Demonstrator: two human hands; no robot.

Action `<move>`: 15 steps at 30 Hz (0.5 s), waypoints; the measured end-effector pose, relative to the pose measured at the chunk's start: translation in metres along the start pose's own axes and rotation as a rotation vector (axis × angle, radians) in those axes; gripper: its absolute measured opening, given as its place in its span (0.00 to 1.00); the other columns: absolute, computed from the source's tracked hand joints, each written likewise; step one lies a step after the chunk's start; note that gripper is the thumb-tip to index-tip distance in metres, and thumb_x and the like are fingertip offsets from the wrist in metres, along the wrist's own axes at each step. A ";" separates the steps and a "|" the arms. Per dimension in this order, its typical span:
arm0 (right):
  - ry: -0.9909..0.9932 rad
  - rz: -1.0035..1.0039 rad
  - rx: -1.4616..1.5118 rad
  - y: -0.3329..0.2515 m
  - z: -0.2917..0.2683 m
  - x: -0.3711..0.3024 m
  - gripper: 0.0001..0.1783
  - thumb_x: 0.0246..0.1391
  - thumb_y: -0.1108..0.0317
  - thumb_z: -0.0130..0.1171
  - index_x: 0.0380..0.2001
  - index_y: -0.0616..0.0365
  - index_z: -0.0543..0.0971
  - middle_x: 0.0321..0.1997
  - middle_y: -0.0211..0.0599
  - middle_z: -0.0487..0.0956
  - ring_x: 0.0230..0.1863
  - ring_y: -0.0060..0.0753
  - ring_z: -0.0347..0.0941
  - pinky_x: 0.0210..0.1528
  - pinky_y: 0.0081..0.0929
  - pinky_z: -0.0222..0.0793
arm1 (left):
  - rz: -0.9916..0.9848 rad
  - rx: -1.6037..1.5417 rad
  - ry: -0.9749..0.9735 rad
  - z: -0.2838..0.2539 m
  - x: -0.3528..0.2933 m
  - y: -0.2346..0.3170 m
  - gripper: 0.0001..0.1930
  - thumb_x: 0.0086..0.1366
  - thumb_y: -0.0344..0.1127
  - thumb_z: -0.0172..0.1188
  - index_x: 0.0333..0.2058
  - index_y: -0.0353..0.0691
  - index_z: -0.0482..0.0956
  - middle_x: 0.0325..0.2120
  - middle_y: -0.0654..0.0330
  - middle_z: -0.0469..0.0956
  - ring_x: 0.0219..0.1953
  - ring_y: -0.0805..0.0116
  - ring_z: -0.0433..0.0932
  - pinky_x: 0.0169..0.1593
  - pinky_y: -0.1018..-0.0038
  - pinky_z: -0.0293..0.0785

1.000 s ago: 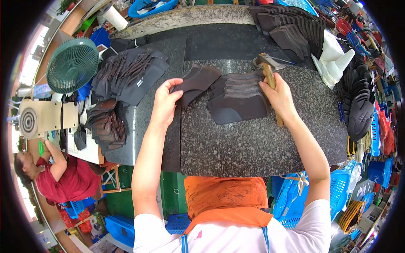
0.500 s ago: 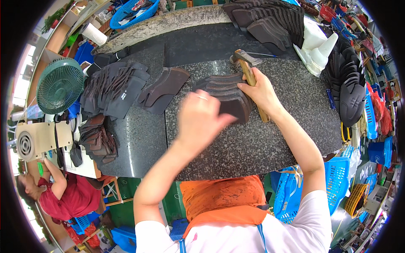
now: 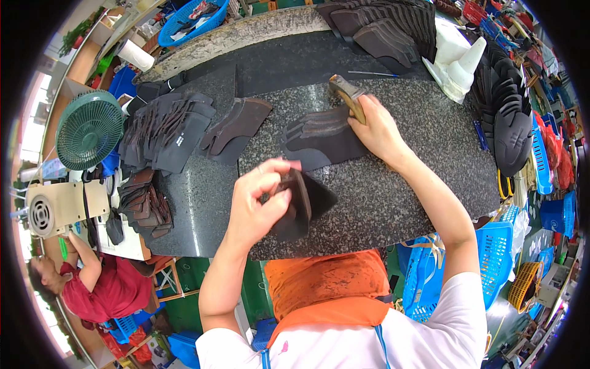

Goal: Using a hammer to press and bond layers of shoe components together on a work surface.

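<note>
From my end of the feed, I read the step in hand as the handling of a single cut piece, with the hammer kept ready rather than in use. I see the left hand point(image 3: 261, 200) closed in a pinch on a dark piece point(image 3: 297, 212), thumb on the near side, above the front part of the speckled tabletop point(image 3: 393, 206). The piece stands steeply tilted, with a ridge running down its middle; whether that is a fold or just two layers parting, I cannot tell. The right hand point(image 3: 381, 129) is wrapped around the wooden handle of the hammer point(image 3: 348, 95), whose head points away toward the far side — beside the right end of a fanned stack of dark pieces point(image 3: 335, 144). I cannot make out whether its knuckles touch that stack. A smaller group of brown and black pieces point(image 3: 246, 123) lies to the left of the stack, apart from it, and a thin pen point(image 3: 373, 74) rests beyond the hammer. In my judgement the next move calls for laying the pinched piece flat on bare stone, its edge lined up and pressed down by the left fingers, before any blow is thought of. I would want the left fingertips well clear of the hammer's path — and the hammer lifted free without dragging the fanned layers out of order.
</note>
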State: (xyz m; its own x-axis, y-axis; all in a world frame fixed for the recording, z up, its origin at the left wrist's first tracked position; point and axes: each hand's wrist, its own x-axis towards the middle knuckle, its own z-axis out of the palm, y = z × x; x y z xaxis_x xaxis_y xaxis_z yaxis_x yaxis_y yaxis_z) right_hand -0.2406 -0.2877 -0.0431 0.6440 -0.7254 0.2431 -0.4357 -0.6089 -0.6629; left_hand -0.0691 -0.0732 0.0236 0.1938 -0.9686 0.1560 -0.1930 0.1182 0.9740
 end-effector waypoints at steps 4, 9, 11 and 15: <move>0.300 -0.423 -0.288 -0.027 -0.017 -0.025 0.15 0.50 0.76 0.62 0.40 0.65 0.71 0.45 0.55 0.72 0.46 0.54 0.70 0.48 0.42 0.69 | -0.028 0.399 0.006 0.023 -0.018 0.003 0.10 0.49 0.27 0.63 0.20 0.31 0.70 0.39 0.53 0.73 0.34 0.66 0.75 0.36 0.71 0.72; -0.286 0.051 0.421 -0.077 -0.023 -0.060 0.20 0.53 0.72 0.61 0.51 0.60 0.75 0.35 0.46 0.78 0.38 0.52 0.77 0.42 0.41 0.72 | 0.095 0.476 -0.023 0.045 -0.012 -0.011 0.12 0.48 0.28 0.66 0.18 0.33 0.70 0.41 0.50 0.73 0.35 0.57 0.75 0.40 0.69 0.73; -0.341 0.082 0.449 -0.084 -0.023 -0.060 0.20 0.53 0.70 0.61 0.51 0.59 0.75 0.34 0.49 0.79 0.37 0.54 0.79 0.40 0.39 0.73 | 0.126 0.524 -0.011 0.047 -0.014 -0.003 0.12 0.49 0.27 0.63 0.17 0.34 0.67 0.47 0.47 0.75 0.47 0.52 0.78 0.50 0.65 0.74; -0.239 0.147 0.359 -0.058 -0.015 -0.052 0.18 0.53 0.69 0.61 0.48 0.61 0.76 0.35 0.54 0.79 0.39 0.56 0.80 0.42 0.39 0.74 | 0.230 0.136 -0.104 0.025 -0.031 0.000 0.11 0.50 0.27 0.56 0.16 0.36 0.62 0.51 0.44 0.77 0.64 0.42 0.69 0.66 0.51 0.61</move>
State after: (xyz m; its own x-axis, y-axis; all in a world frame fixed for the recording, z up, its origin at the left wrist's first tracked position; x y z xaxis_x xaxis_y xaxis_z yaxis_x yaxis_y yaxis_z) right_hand -0.2586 -0.2194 -0.0062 0.7374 -0.6753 -0.0142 -0.3146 -0.3248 -0.8919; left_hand -0.0989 -0.0486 0.0144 0.0314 -0.9379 0.3455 -0.3491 0.3136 0.8831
